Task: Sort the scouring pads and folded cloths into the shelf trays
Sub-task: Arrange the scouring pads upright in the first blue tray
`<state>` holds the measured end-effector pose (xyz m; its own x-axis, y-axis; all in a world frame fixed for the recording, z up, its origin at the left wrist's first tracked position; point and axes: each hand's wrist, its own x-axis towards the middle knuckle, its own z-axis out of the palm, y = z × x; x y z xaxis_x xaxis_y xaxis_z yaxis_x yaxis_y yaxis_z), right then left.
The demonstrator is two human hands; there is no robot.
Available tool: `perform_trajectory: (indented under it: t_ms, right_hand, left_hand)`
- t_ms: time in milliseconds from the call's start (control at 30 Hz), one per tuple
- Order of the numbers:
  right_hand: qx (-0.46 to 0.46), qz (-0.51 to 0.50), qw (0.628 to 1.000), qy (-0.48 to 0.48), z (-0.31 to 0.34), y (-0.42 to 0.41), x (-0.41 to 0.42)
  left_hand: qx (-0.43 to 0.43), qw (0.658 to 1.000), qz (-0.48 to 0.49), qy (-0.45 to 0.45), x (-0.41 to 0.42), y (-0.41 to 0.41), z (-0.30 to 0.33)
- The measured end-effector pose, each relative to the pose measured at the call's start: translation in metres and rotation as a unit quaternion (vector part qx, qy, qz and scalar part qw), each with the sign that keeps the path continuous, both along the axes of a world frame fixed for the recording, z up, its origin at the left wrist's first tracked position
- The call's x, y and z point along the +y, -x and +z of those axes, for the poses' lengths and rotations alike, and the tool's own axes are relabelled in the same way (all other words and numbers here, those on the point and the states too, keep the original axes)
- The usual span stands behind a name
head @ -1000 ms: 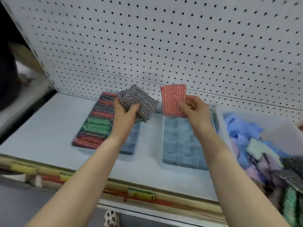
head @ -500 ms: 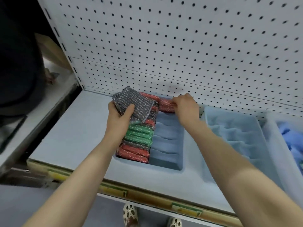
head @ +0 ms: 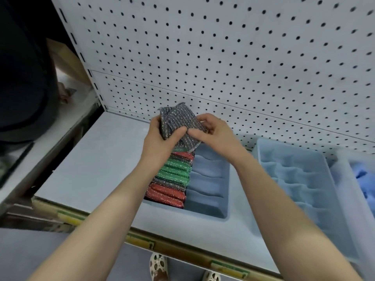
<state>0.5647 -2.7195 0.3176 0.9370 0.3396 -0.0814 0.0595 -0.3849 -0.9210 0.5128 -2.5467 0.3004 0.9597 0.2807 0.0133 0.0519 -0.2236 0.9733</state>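
Both hands hold grey glittery scouring pads [head: 178, 120] above the back of the left blue tray [head: 207, 209]. My left hand [head: 160, 136] grips them from the left with the thumb on top. From the right, my right hand [head: 213, 128] pinches the front pad's lower edge. The tray's left column is packed with upright red, green and grey scouring pads [head: 172, 179]. Its right column of slots holds nothing that I can see.
A second slotted blue tray [head: 300, 179] lies to the right. Further right stands a clear bin [head: 345, 179] with blue cloths [head: 363, 175]. White pegboard [head: 223, 57] backs the shelf. The shelf's front edge [head: 142, 240] carries price strips. A dark figure [head: 24, 78] stands at the far left.
My right hand left the red pad in the tray's back row and moved to the grey pads in my left hand. The view shifted left and closer.
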Motion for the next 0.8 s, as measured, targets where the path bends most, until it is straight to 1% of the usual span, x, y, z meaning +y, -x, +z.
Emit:
perform_trajectory:
  t_ms: [33,100,133,200,233,300,367,500,600,667,733,800]
  right_hand:
    - [0.009,-0.01,1.0,-0.018,0.001,-0.002,-0.003]
    - [0.011,-0.079,0.994,-0.079,0.004,-0.007,-0.016]
    - [-0.01,-0.123,0.989,-0.077,0.006,-0.009,-0.026]
    - [-0.087,-0.185,0.979,0.01,0.004,-0.012,-0.05]
    - [-0.12,-0.188,0.973,0.065,0.002,-0.012,-0.06]
    - [-0.149,-0.158,0.962,0.166,-0.006,-0.01,-0.069]
    - [-0.178,-0.125,0.94,0.262,-0.017,-0.006,-0.066]
    - [-0.265,-0.116,0.887,0.359,-0.03,-0.009,-0.049]
    - [-0.265,-0.083,0.843,0.461,-0.041,-0.012,-0.035]
    - [-0.242,-0.056,0.83,0.499,-0.048,-0.012,-0.032]
    - [-0.242,-0.041,0.819,0.518,-0.049,-0.012,-0.032]
    - [-0.266,-0.047,0.822,0.501,-0.048,-0.016,-0.029]
  left_hand:
    - [-0.004,1.0,-0.004,-0.012,-0.003,-0.002,0.001]
    - [-0.006,1.0,-0.008,-0.03,-0.007,-0.003,0.001]
    - [-0.003,1.0,-0.003,-0.029,-0.008,-0.002,0.0]
    - [0.011,1.0,0.011,-0.016,-0.009,-0.002,-0.004]
    - [0.018,1.0,0.013,-0.011,-0.01,-0.002,-0.006]
    - [0.03,0.999,0.008,-0.015,-0.011,-0.001,-0.011]
    - [0.032,0.999,0.0,-0.034,-0.011,0.0,-0.014]
    - [0.026,0.996,-0.011,-0.086,-0.007,0.001,-0.019]
    - [0.022,0.993,-0.022,-0.114,-0.004,0.001,-0.022]
    - [0.032,0.992,-0.029,-0.12,-0.003,0.001,-0.023]
    - [0.039,0.991,-0.033,-0.127,-0.002,0.001,-0.025]
    - [0.037,0.989,-0.035,-0.137,0.0,0.001,-0.026]
